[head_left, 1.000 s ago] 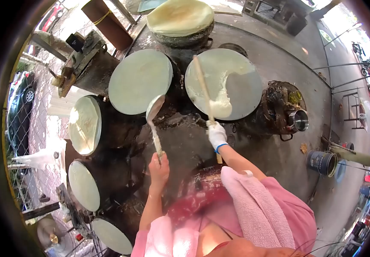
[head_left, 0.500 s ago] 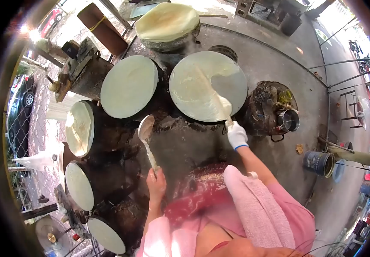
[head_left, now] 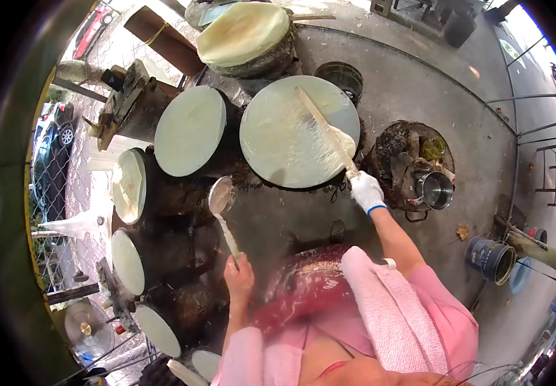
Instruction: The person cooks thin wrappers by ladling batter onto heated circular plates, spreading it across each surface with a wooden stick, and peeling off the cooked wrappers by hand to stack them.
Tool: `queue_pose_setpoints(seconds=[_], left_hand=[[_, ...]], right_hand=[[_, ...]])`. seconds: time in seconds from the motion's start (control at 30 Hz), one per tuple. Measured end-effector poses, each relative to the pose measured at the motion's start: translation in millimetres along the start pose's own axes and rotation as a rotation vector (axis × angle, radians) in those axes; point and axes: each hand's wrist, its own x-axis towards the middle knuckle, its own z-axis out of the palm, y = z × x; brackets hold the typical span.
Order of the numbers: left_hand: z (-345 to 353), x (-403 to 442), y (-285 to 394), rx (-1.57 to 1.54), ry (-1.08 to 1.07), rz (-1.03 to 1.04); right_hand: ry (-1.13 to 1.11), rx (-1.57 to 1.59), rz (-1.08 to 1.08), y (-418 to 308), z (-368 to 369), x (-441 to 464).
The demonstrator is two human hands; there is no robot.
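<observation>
Left hand (head_left: 239,278) on a ladle (head_left: 221,196); gloved right hand (head_left: 368,193) on a wooden stick (head_left: 321,122) over a round griddle (head_left: 249,151).
The right hand, in a white glove with a blue cuff, closes around the near end of the stick, just beside the griddle's near right edge; the stick slants across the griddle's right half, with a thick heap of pale batter (head_left: 343,140) along its right side and a thinner coat over the rest of the griddle; the left hand wraps its bare fingers around the ladle's handle, the ladle's bowl pointing away from the body, near the griddle but apart from it; a second griddle (head_left: 191,132) stands to the left; a metal pot (head_left: 442,192) sits to the right, beyond the gloved hand.
</observation>
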Motion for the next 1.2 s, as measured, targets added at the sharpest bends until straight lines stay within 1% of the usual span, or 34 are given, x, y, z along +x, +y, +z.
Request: queue_pose_setpoints(seconds=[0.03, 0.1, 0.13, 0.17, 0.2, 0.23, 0.27, 0.3, 0.33, 0.4, 0.43, 0.47, 0.57, 0.6, 0.63, 0.67, 0.7, 0.73, 0.77, 0.8, 0.83, 0.87, 0.9, 0.93, 1.0, 1.03, 1.07, 1.1, 1.13, 1.17, 1.2], left_hand=[[4.7, -0.8, 1.4, -0.003, 0.003, 0.004], [13.4, -1.6, 5.3, -0.009, -0.001, -0.014], [15.6, -3.6, 9.2, -0.01, -0.005, -0.037], [17.2, -4.6, 10.9, -0.011, -0.01, -0.061], [17.5, -3.7, 5.1, 0.035, 0.0, -0.012], [18.2, -5.4, 4.8, 0.018, 0.008, -0.042], [20.0, -7.7, 5.7, 0.0, 0.017, -0.071], [20.9, -9.9, 5.8, -0.017, 0.024, -0.1], [19.9, -12.3, 3.9, 0.078, 0.048, -0.084], [24.5, -22.0, 9.8, 0.381, 0.08, 0.149], [22.2, -26.8, 9.9, 0.534, 0.098, 0.268], [7.5, -21.5, -21.9, 0.449, 0.12, 0.099], [-2.2, -25.5, -36.3, 0.411, 0.14, 0.038], [7.1, -31.4, -12.1, 0.512, 0.116, 0.088], [7.1, -27.9, -14.7, 0.475, 0.119, 0.073], [5.0, -24.5, -20.8, 0.438, 0.123, 0.059], [3.6, -22.9, -24.2, 0.401, 0.126, 0.041], [6.0, -22.2, -19.2, 0.359, 0.113, 0.032], [11.1, -20.9, -10.1, 0.315, 0.098, 0.022], [13.5, -17.1, -9.0, 0.297, 0.08, 0.054], [15.9, -13.4, -7.9, 0.279, 0.061, 0.085], [15.8, -5.3, -16.3, 0.287, 0.042, 0.157], [22.8, -5.4, -8.8, 0.231, 0.029, 0.151], [29.9, -5.4, -1.3, 0.174, 0.018, 0.143], [40.5, 3.0, 3.3, 0.237, -0.008, 0.179], [42.4, 6.8, 2.6, 0.271, -0.019, 0.195], [46.0, 15.0, -5.9, 0.26, -0.014, 0.266], [51.7, 14.6, -1.3, 0.221, -0.038, 0.235], [55.6, 12.7, 5.8, 0.183, -0.061, 0.204], [59.8, 10.7, 17.9, 0.145, -0.081, 0.175], [63.4, -0.1, 42.8, 0.053, -0.105, -0.01]], right_hand=[[-0.182, 0.179, 0.121, -10.5, -8.4, -10.8], [-0.337, 0.171, 0.079, -6.2, -7.0, -34.9], [-0.247, -0.019, -0.116, 9.0, -0.5, -43.2], [-0.277, -0.108, -0.096, 17.4, -1.1, -40.1], [-0.197, -0.105, -0.074, 27.1, -5.5, -34.7], [-0.117, -0.104, -0.054, 35.0, -10.5, -24.6], [-0.083, -0.114, -0.096, 40.1, -14.0, -4.6], [-0.102, -0.193, -0.075, 31.2, -24.1, 15.4], [-0.072, -0.209, -0.129, 37.9, -20.9, 42.1], [-0.054, -0.234, -0.113, 4.8, -43.9, 82.6], [-0.037, -0.309, -0.12, -4.4, -45.6, 109.5], [0.038, -0.338, -0.166, -9.2, -41.1, 136.4], [0.173, -0.367, -0.179, -48.6, -39.1, 177.8], [0.206, -0.317, -0.192, -64.3, -38.6, 174.6], [0.242, -0.267, -0.207, -76.1, -38.5, 169.3], [0.172, -0.198, -0.299, -76.9, -33.8, 160.7], [0.429, -0.085, -0.62, -56.8, -2.3, 154.3], [0.181, -0.02, -0.49, -66.0, -16.0, 111.1], [0.031, -0.012, -0.531, -63.7, -29.1, 75.0], [0.0, 0.153, -0.507, -54.9, -35.4, 41.9], [0.051, 0.235, -0.5, -32.7, -32.1, 22.2], [0.195, 0.447, -0.53, -7.8, -23.0, 6.9], [0.315, 0.595, -0.489, 18.7, -10.9, -4.1], [0.053, 0.77, 0.046, 30.9, -25.1, -28.9], [-0.164, 0.991, 0.237, 44.3, -16.2, -50.5], [-0.237, 1.03, 0.278, 48.6, -15.0, -53.7], [-0.311, 1.065, 0.322, 46.0, -18.8, -58.6], [-0.344, 1.034, 0.307, 30.6, -33.4, -63.7], [-0.307, 1.016, 0.254, 26.6, -43.3, -59.2], [-0.2, 0.988, 0.156, 49.8, -22.8, -39.5], [-0.171, 1.008, 0.171, 64.3, -19.5, -26.6]])
